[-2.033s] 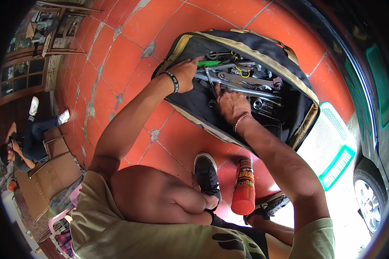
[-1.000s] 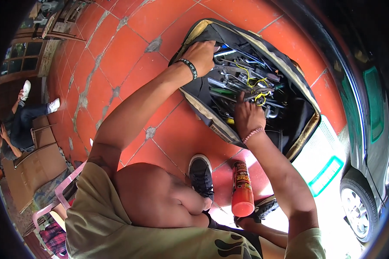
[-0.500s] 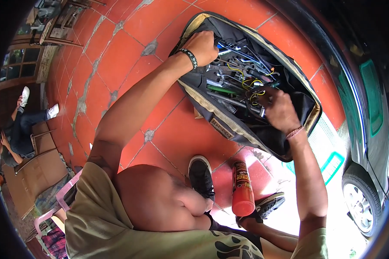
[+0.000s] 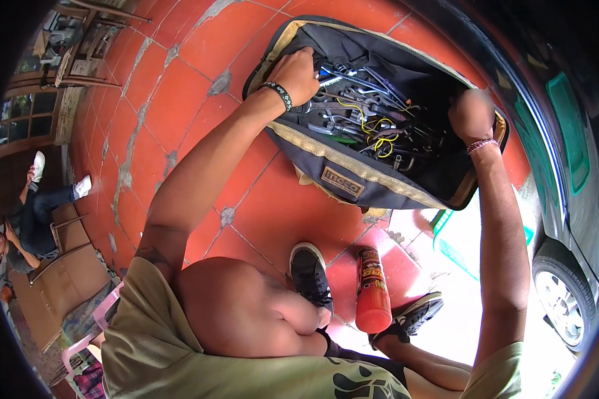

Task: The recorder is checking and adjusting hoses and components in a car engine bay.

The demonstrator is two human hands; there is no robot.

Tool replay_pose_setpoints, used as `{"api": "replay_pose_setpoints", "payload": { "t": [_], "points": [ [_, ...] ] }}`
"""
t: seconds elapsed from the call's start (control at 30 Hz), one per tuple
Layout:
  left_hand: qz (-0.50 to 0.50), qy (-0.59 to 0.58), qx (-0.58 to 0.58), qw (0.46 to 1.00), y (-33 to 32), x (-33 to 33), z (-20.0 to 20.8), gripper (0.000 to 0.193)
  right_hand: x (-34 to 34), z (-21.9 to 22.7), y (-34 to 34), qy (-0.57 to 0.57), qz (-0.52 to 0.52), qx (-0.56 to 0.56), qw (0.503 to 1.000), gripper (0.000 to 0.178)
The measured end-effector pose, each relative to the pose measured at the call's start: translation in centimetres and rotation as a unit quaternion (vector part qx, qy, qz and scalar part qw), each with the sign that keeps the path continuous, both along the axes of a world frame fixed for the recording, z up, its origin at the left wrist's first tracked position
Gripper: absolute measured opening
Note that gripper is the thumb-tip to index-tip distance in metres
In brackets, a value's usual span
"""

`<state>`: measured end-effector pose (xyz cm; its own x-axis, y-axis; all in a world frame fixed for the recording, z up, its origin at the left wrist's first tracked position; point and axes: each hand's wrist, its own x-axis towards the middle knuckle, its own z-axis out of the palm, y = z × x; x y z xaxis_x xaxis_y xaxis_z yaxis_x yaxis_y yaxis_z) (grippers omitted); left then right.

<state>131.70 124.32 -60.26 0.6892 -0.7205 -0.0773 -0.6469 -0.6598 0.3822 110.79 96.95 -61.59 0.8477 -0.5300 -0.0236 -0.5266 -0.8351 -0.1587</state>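
Note:
A black tool bag [image 4: 379,174] with tan edging gapes wide over the tiled floor, its front wall facing me. My left hand [image 4: 295,74], with a dark patterned bracelet on its wrist, is closed on the left end of the bag's rim. At the opposite end, my right hand [image 4: 472,117] is a blurred fist against the rim, closed on the bag. Between them, inside the bag, lie several wrenches [image 4: 343,105], a tangle of yellow wire [image 4: 381,136] and other metal tools, some lost in shadow at the right.
A red spray can [image 4: 373,299] stands between my shoes. Behind the right forearm is a green-edged basket [image 4: 452,249]. A dark car [image 4: 569,199] is close on the right. At far left a person [image 4: 30,216] sits near flattened cardboard [image 4: 63,279].
My right hand has left the tools and moved right to the bag's end. The bag has tipped and shifted, so more of its front wall shows. My left hand has kept its hold.

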Motion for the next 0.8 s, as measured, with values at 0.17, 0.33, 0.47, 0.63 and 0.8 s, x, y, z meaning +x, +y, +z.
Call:
{"api": "replay_pose_setpoints", "payload": {
  "t": [0.17, 0.33, 0.47, 0.63, 0.8],
  "points": [
    [-0.186, -0.02, 0.077, 0.979, -2.6, 0.6, 0.1, 0.038, -0.4, -0.7, 0.6, 0.003, 0.025, -0.029, 0.999, 0.024],
    [-0.134, 0.185, 0.234, 0.945, -6.0, 3.1, 1.9, 0.068, 0.3, -0.1, 1.6, 0.019, 0.036, -0.036, 0.999, 0.022],
    [-0.029, -0.023, 0.246, 0.969, -6.6, 0.7, 3.4, 0.082, -0.9, 0.7, 1.3, 0.042, 0.02, -0.039, 0.998, 0.02],
    [-0.08, -0.167, 0.208, 0.961, -4.3, 3.4, 1.4, 0.089, -1.9, 0.5, 2.0, -0.011, 0.016, -0.044, 0.999, 0.023],
    [-0.069, -0.168, 0.244, 0.953, -4.7, 1.0, 2.2, 0.092, -3.6, -0.3, 0.8, 0.03, 0.06, -0.025, 0.997, 0.025]
  ]
}}
